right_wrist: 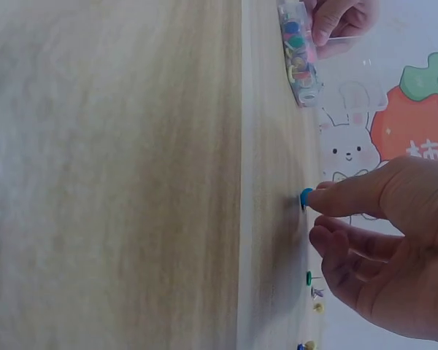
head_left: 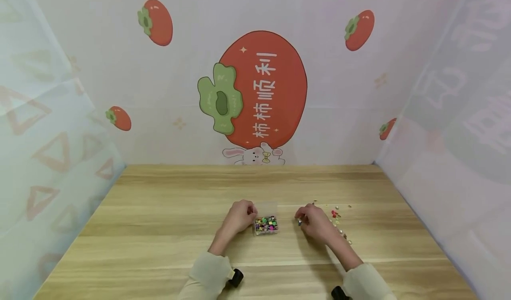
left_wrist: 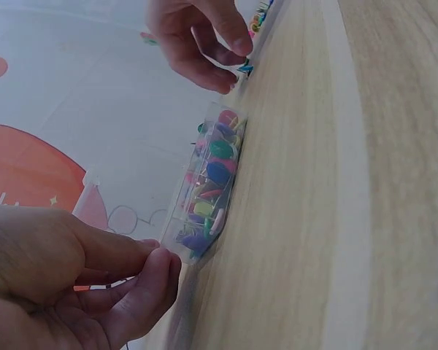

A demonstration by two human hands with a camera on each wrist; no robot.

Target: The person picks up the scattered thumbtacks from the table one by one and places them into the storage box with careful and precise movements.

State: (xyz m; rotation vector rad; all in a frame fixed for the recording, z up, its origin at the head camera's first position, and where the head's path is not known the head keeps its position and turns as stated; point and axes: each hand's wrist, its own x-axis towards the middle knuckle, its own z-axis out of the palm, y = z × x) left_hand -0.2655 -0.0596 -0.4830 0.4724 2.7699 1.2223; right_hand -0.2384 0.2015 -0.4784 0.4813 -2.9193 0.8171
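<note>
A small clear plastic box (head_left: pixel 266 234) full of colourful thumbtacks (left_wrist: pixel 220 149) sits on the wooden table, its transparent lid (right_wrist: pixel 361 76) swung up. At the box's left side, my left hand (head_left: pixel 241 216) pinches its edge between thumb and fingers. To the right of the box and apart from it, my right hand (head_left: pixel 316 223) pinches a blue thumbtack (right_wrist: pixel 305 197) just above the tabletop. Part of that tack is hidden by the thumb. More loose thumbtacks (head_left: pixel 334 213) lie scattered beyond and beside the right hand.
The wooden table (head_left: pixel 159 229) is enclosed by a back wall (head_left: pixel 339 109) printed with persimmons and a rabbit, plus pale side walls (head_left: pixel 52 127). A black wrist camera (head_left: pixel 236 278) is on the left sleeve, and another (head_left: pixel 338 293) is on the right.
</note>
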